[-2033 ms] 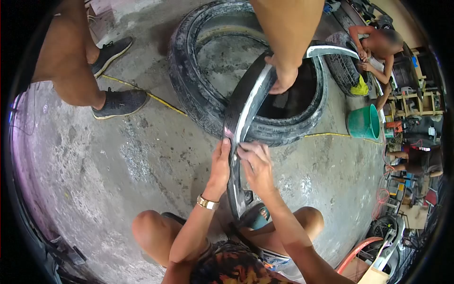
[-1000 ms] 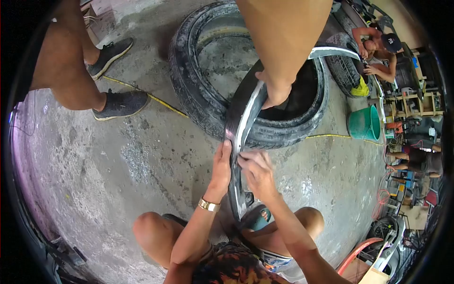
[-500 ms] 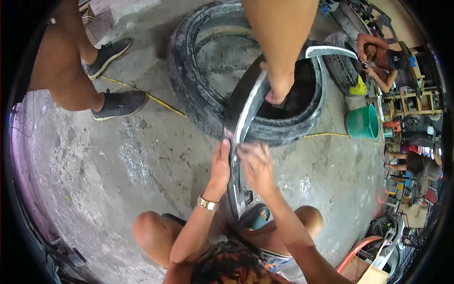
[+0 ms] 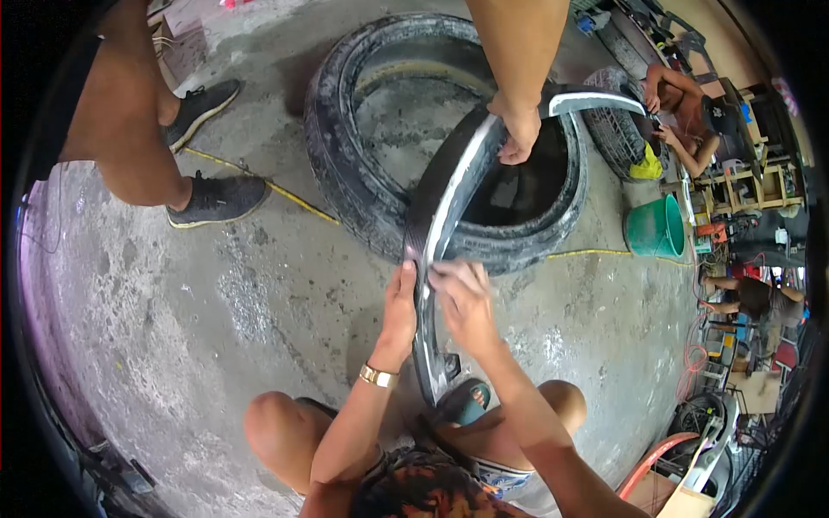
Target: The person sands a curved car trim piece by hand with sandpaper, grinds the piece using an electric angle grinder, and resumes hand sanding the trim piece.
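Dark shoes (image 4: 217, 199) stand at upper left, near a yellow line (image 4: 298, 201) on the floor; at centre, the left hand (image 4: 400, 312) grips the left edge of the curved black trim (image 4: 420, 226), as before; the trim arches from lower centre to upper right, over the large tyre (image 4: 331, 142); the right hand (image 4: 466, 298), still blurred, has bent fingers at its right edge, pinch unclear; another person's hand (image 4: 518, 131) now sits higher on the trim; the green bucket (image 4: 648, 229) appears slightly lower, at right.
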A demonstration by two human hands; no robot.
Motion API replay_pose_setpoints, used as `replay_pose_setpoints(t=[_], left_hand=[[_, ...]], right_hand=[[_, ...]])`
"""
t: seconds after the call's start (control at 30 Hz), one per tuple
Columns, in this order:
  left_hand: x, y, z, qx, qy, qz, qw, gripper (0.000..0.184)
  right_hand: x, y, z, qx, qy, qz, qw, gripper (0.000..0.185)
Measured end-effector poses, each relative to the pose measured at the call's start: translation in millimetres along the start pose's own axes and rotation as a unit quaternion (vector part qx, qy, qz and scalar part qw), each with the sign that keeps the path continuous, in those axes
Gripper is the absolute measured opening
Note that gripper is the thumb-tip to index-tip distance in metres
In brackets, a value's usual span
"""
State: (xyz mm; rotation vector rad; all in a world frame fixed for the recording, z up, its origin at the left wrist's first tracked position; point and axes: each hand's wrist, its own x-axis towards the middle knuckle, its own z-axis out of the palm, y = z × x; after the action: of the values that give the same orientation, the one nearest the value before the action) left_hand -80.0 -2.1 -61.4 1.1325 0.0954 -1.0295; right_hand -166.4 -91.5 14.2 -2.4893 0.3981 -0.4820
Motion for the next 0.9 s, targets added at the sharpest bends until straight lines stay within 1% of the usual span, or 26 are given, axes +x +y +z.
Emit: replay_pose_setpoints(t=[0.07,0.1,0.13,0.2,0.23,0.27,0.33,0.37,0.43,0.47,0.5,0.53,0.57,0.6,0.63,0.67,0.7,0.73,0.77,0.83,0.9], left_hand=[[6,0,-2,-0.037,-0.020,-0.010,0.999,0.065],[9,3,-2,-0.037,-0.020,-0.007,0.999,0.065],[13,4,-1,-0.041,-0.020,0.004,0.999,0.065],[9,-4,-1,-0.052,-0.015,0.009,0.999,0.063],[4,2,-1,-0.061,-0.033,-0.016,0.997,0.062],[5,-1,1,-0.060,-0.035,-0.016,0.997,0.062],[8,1,4,-0.010,0.019,0.025,0.999,0.053],[5,5,4,-0.026,0.000,0.012,1.000,0.052],[5,3,4,-0.032,0.001,0.012,0.999,0.052],[3,1,3,-0.035,0.000,0.009,0.999,0.052],[6,2,1,-0.043,-0.016,0.006,0.999,0.051],[7,4,2,-0.042,-0.018,0.014,0.999,0.051],[4,4,3,-0.043,-0.012,0.009,0.999,0.054],[5,6,4,-0.042,-0.006,0.006,0.999,0.058],[7,6,3,-0.043,-0.004,0.006,0.999,0.058],[5,3,-1,-0.058,-0.005,-0.018,0.998,0.059],[2,0,-2,-0.072,-0.011,-0.044,0.996,0.059],[6,1,-2,-0.087,-0.020,-0.057,0.994,0.060],[6,2,-2,-0.059,-0.006,-0.054,0.997,0.061],[2,11,4,-0.055,-0.015,-0.039,0.998,0.060],[-2,10,4,-0.054,-0.016,-0.031,0.998,0.060]], right_hand=[[10,-8,2,0.002,0.044,0.029,0.999,0.026],[3,-12,3,-0.002,0.048,-0.009,0.999,0.025],[4,-7,3,-0.002,0.050,-0.012,0.999,0.025],[-1,-4,0,-0.015,0.020,-0.014,1.000,0.024],[15,-3,-1,-0.005,0.037,0.007,0.999,0.024],[18,-5,-1,-0.013,0.033,0.015,0.999,0.024],[-1,-6,4,-0.002,0.029,0.008,1.000,0.027],[-1,-1,5,-0.002,0.032,0.003,0.999,0.027],[-6,-2,3,0.008,0.022,-0.011,1.000,0.028],[-9,-3,3,0.008,0.019,-0.005,1.000,0.028],[-3,-7,3,0.006,0.039,0.015,0.999,0.027],[8,-7,3,0.004,0.062,0.027,0.998,0.027],[-8,-4,10,-0.014,0.060,0.006,0.998,0.029],[-3,-1,12,-0.013,0.065,0.002,0.998,0.029],[-1,3,13,-0.019,0.066,-0.018,0.998,0.029],[-7,5,13,-0.026,0.063,-0.029,0.997,0.029],[13,-1,4,-0.009,0.052,0.024,0.998,0.029],[27,5,0,-0.006,0.044,0.014,0.999,0.026],[29,4,-6,0.010,0.043,0.014,0.999,0.025],[28,5,-18,0.023,0.042,0.009,0.999,0.023],[14,2,-22,0.024,0.076,0.038,0.996,0.025]])
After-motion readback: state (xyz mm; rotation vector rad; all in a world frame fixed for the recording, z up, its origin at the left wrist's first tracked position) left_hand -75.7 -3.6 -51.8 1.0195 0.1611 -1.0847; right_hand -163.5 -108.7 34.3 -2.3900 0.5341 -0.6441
